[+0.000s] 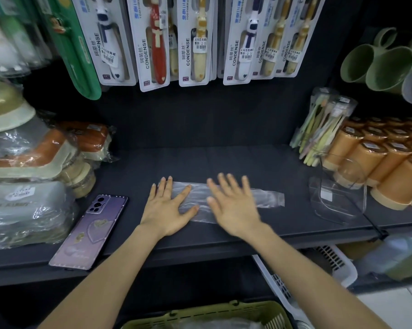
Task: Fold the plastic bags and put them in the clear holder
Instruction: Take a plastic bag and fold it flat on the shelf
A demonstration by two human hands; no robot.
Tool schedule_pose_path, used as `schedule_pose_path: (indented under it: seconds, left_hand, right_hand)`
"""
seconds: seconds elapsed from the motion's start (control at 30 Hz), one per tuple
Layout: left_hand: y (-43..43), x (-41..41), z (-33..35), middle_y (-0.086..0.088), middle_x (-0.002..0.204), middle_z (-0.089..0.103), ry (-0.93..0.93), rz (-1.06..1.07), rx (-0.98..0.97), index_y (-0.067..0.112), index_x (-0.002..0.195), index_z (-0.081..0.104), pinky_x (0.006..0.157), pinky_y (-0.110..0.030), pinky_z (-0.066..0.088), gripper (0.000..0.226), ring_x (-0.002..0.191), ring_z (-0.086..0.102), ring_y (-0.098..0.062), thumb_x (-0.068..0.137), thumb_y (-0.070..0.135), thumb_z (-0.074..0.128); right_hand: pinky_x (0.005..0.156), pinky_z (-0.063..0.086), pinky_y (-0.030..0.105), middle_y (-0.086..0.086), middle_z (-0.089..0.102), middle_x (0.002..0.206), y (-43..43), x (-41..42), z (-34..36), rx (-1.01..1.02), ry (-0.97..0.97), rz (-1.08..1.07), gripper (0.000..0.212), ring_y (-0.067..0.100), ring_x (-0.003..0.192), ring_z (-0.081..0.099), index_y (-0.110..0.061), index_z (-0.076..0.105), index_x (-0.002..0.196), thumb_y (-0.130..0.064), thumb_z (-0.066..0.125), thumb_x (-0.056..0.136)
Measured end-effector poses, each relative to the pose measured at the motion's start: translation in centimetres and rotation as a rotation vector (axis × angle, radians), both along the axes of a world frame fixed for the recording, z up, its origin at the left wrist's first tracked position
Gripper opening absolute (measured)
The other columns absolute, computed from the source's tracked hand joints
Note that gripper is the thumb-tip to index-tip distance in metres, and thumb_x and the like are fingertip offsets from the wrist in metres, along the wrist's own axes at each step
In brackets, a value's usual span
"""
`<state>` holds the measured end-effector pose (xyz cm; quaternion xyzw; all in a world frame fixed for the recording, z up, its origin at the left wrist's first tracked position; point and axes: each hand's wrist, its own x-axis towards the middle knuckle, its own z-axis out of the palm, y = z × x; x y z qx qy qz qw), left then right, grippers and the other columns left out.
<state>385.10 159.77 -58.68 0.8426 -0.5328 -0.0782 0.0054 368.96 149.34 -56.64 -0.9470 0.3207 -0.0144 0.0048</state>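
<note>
On the dark shelf (200,160), front centre:

1. Plastic bag (269,198). Clear, flat, a long narrow strip running L–R under both hands, right end poking out past my right hand. Not yet in holder.
2. Left hand (167,207). Palm down, fingers straight & spread, pressing strip's left end. Grasps nothing.
3. Right hand (233,205). Palm down, fingers spread, on strip's middle. Bit blurred, so exact fingertip contact can't be told. Grasps nothing.

Step in hand (my guess): flattening strip before next fold. To do it well:
- Use left as anchor.
- Sweep right outward twd free end to push air out.
- Use whole palm, not tips, as the film looks slippery & will likely creep or spring back.
- Line edges up first, else packet goes fat & sits badly in holder.

4. Clear holder (338,198). Right of bag, apart from it, nr shelf front. Contents hard to tell, see-through.
5. Orange cups (378,162). Rows just behind/right of holder.
6. Toothbrush bundle (319,134). Leaning behind holder.
7. Phone (91,231). Back up, near left hand, not touching.
8. Wrapped containers (27,210). Far left.
9. Toothbrush packs (193,39). Hanging above.
10. Green basket (212,314). Below shelf, w/ something clear inside, poss. more bags.
</note>
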Motion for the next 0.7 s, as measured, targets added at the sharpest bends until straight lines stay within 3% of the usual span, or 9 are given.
schedule_pose_path:
  seconds: [0.07,0.17,0.27,0.33,0.37,0.4,0.47,0.6,0.7]
  left_hand:
    - [0.0,0.0,0.1,-0.013,0.16,-0.014,0.001,0.012,0.012,0.044,0.15,-0.003,0.119,-0.04,-0.011,0.085,0.147,-0.017,-0.025,0.075,0.083,0.0]
    - [0.1,-0.1,0.1,-0.012,0.161,-0.012,0.017,0.015,0.006,0.044,0.151,0.0,0.12,-0.04,-0.01,0.071,0.147,-0.016,-0.024,0.089,0.074,0.016]
    - [0.1,0.0,0.0,-0.012,0.161,-0.011,0.013,0.007,-0.007,0.044,0.151,0.0,0.119,-0.04,-0.01,0.07,0.148,-0.016,-0.025,0.089,0.074,0.016]
    - [0.1,0.0,0.0,-0.012,0.161,-0.012,0.01,0.005,-0.001,0.044,0.151,-0.001,0.119,-0.041,-0.011,0.071,0.147,-0.016,-0.025,0.089,0.074,0.016]
    - [0.1,0.1,0.0,-0.012,0.16,-0.012,0.009,0.003,0.005,0.044,0.151,-0.002,0.119,-0.041,-0.011,0.071,0.147,-0.016,-0.025,0.089,0.074,0.016]
    - [0.0,0.1,0.1,-0.013,0.16,-0.013,0.009,0.002,0.011,0.043,0.151,-0.003,0.119,-0.041,-0.011,0.071,0.147,-0.017,-0.025,0.089,0.074,0.015]
    - [0.0,0.1,0.1,-0.014,0.16,-0.016,0.015,0.005,0.023,0.041,0.151,-0.005,0.119,-0.042,-0.012,0.073,0.147,-0.018,-0.026,0.089,0.073,0.015]
    - [-0.1,0.2,0.1,-0.014,0.159,-0.016,0.049,0.023,-0.005,0.036,0.15,-0.013,0.119,-0.041,-0.011,0.078,0.147,-0.019,-0.026,0.09,0.073,0.019]
    - [0.1,0.5,0.6,-0.014,0.16,-0.01,0.173,0.07,-0.125,0.033,0.151,-0.012,0.12,-0.04,-0.009,0.087,0.147,-0.015,-0.027,0.087,0.075,0.028]
  right_hand:
    - [0.116,-0.016,0.051,0.002,0.001,0.162,1.2,1.5,-1.4,0.078,0.064,0.062,0.08,0.021,0.149,-0.006,-0.029,0.005,0.154,-0.056,-0.018,0.082]
    - [0.116,-0.014,0.05,-0.009,-0.003,0.162,-1.1,-0.9,-2.1,0.154,0.081,-0.011,0.057,0.013,0.148,-0.01,-0.033,0.001,0.153,-0.054,0.005,0.1]
    - [0.116,-0.014,0.049,-0.008,0.001,0.162,-3.8,-5.0,-2.2,0.101,0.069,-0.097,0.077,0.013,0.149,-0.004,-0.035,0.004,0.153,-0.068,-0.011,0.085]
    - [0.118,-0.006,0.048,0.002,0.021,0.159,-3.9,-6.5,-1.9,0.008,-0.093,-0.031,0.091,0.024,0.147,0.017,-0.029,0.026,0.151,-0.074,-0.012,0.083]
    - [0.118,0.005,0.047,0.006,0.04,0.151,-3.5,-6.9,-1.8,-0.049,-0.232,0.05,0.084,0.026,0.14,0.035,-0.022,0.046,0.142,-0.072,0.002,0.09]
    - [0.115,0.017,0.045,0.006,0.056,0.137,-3.1,-7.0,-1.7,-0.084,-0.362,0.137,0.07,0.025,0.128,0.049,-0.017,0.061,0.128,-0.066,0.024,0.094]
    - [0.107,0.034,0.037,-0.001,0.069,0.11,-2.3,-7.0,-1.9,-0.105,-0.498,0.301,0.045,0.016,0.106,0.059,-0.015,0.073,0.104,-0.051,0.053,0.088]
    - [0.084,0.049,0.032,-0.005,0.069,0.088,-2.0,-6.2,-2.7,-0.087,-0.474,0.388,0.026,0.016,0.082,0.062,-0.014,0.072,0.082,-0.029,0.052,0.09]
    - [0.08,0.041,0.022,-0.005,0.068,0.083,-1.9,-5.9,-2.6,-0.054,-0.501,0.342,0.025,0.017,0.075,0.063,-0.014,0.068,0.078,-0.023,0.048,0.09]
